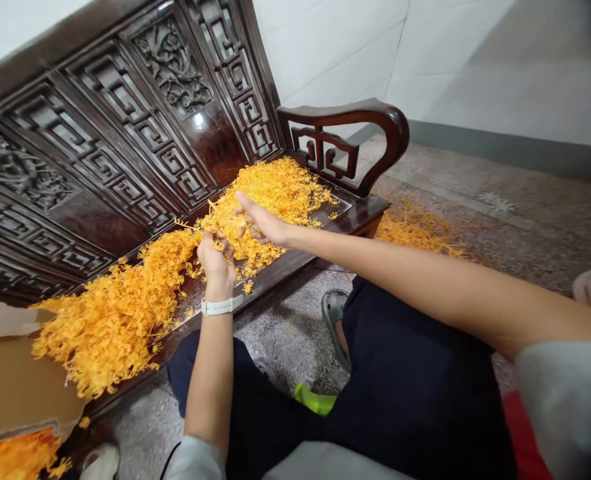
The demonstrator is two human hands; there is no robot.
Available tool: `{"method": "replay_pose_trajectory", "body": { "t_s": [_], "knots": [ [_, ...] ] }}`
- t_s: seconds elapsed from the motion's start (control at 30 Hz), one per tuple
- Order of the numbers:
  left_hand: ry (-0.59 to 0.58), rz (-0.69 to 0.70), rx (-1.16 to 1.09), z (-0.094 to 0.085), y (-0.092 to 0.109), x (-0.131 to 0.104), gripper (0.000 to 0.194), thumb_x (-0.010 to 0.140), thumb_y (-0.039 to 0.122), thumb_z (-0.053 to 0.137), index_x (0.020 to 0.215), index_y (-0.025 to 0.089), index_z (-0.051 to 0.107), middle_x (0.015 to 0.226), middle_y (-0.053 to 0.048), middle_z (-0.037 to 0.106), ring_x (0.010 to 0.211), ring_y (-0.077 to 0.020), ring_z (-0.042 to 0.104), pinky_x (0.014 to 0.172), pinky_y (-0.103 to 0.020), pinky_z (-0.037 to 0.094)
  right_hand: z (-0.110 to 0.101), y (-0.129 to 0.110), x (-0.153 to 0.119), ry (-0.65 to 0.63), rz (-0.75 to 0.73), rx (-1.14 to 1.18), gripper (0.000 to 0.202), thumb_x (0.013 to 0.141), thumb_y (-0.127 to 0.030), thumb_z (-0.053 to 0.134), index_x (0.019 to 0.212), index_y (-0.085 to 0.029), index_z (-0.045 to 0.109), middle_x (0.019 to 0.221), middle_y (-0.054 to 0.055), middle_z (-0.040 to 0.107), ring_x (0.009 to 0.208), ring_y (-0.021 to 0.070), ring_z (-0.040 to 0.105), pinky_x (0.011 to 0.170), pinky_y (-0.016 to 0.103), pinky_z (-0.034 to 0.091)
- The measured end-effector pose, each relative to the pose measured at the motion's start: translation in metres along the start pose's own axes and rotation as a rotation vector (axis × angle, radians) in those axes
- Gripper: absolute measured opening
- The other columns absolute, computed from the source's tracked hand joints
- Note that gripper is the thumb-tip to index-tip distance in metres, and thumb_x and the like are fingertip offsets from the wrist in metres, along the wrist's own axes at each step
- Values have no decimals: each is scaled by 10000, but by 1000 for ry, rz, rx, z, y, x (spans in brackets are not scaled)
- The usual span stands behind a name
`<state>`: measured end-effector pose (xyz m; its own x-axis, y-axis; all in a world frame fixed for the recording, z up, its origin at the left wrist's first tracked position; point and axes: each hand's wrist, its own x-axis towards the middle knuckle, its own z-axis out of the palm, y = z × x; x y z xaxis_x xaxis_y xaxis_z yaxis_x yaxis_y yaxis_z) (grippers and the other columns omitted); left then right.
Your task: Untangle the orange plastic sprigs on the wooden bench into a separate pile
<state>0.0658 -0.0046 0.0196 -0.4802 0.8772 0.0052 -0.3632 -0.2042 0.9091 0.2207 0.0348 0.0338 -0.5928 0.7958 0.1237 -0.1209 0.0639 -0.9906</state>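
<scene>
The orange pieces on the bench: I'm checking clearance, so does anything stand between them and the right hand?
Nothing visible does: the right hand is over the orange pieces, and the wooden armrest stands beyond them.

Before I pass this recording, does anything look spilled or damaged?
Yes. Thin orange strands look spilled on the speckled grey floor beyond the curved armrest, away from the frilly yellow pieces heaped on the dark wooden bench. The brown cardboard looks torn along its edge.
</scene>
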Motion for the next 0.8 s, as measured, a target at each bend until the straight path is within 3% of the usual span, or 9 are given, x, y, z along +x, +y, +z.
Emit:
{"method": "replay_pose_trajectory", "body": {
  "t_s": [0.07, 0.17, 0.27, 0.37, 0.43, 0.63, 0.7, 0.8],
  "knots": [
    [13, 78, 86, 1, -7, 1, 360, 1014, 333, 636, 708, 181, 523, 639, 55, 475, 470, -57, 327, 465, -209, 237, 4, -1, 1, -8, 94, 212, 800, 934, -955, 282, 1155, -225, 525, 880, 43, 573, 575, 117, 297, 498, 248, 216],
    [-5, 278, 247, 0, -20, 2, 412, 1022, 400, 655, 693, 171, 558, 666, 24, 542, 568, -80, 429, 563, -215, 339, 8, -7, 1, 9, 80, 332, 707, 915, -902, 519, 1116, -226, 550, 882, 23, 554, 574, 93, 307, 472, 218, 208],
    [-109, 419, 376, -4, -32, 1, 376, 1010, 399, 680, 721, 180, 580, 683, 15, 559, 620, -104, 463, 620, -235, 371, 10, -10, 0, 55, 43, 247, 560, 882, -694, 792, 1006, -199, 560, 856, 4, 518, 596, 77, 313, 463, 210, 188],
    [-196, 451, 393, -7, -38, 1, 385, 987, 410, 719, 717, 195, 548, 651, 30, 517, 595, -108, 419, 600, -247, 339, 9, -8, 1, 83, 55, 147, 417, 926, -475, 835, 862, -173, 554, 775, -10, 453, 614, 79, 305, 475, 209, 200],
    [-227, 445, 377, -9, -39, 4, 388, 968, 432, 751, 726, 196, 560, 642, 31, 514, 591, -110, 416, 599, -251, 336, 7, -6, 2, 112, 83, 129, 346, 966, -380, 794, 829, -167, 557, 757, -8, 441, 620, 83, 294, 485, 205, 220],
    [-242, 409, 357, -14, -34, 9, 472, 919, 433, 839, 632, 175, 567, 601, 45, 440, 565, -87, 366, 574, -236, 313, -2, -4, 3, 112, 164, 176, 133, 978, -238, 679, 891, -162, 612, 934, 68, 606, 671, 105, 407, 480, 216, 294],
    [-201, 297, 254, -16, -28, 9, 455, 945, 377, 818, 623, 172, 571, 578, 51, 426, 516, -71, 332, 524, -224, 278, -8, -5, 3, 136, 205, 186, 124, 974, -210, 641, 877, -170, 575, 936, 83, 634, 638, 103, 367, 466, 220, 261],
    [-182, 4, 46, -21, -15, 9, 435, 1035, 392, 698, 669, 173, 612, 494, 80, 328, 428, -63, 226, 443, -215, 212, -20, -5, 3, 142, 231, 201, 118, 951, -189, 629, 869, -181, 545, 831, 75, 595, 593, 99, 280, 450, 231, 175]
  ]
}}
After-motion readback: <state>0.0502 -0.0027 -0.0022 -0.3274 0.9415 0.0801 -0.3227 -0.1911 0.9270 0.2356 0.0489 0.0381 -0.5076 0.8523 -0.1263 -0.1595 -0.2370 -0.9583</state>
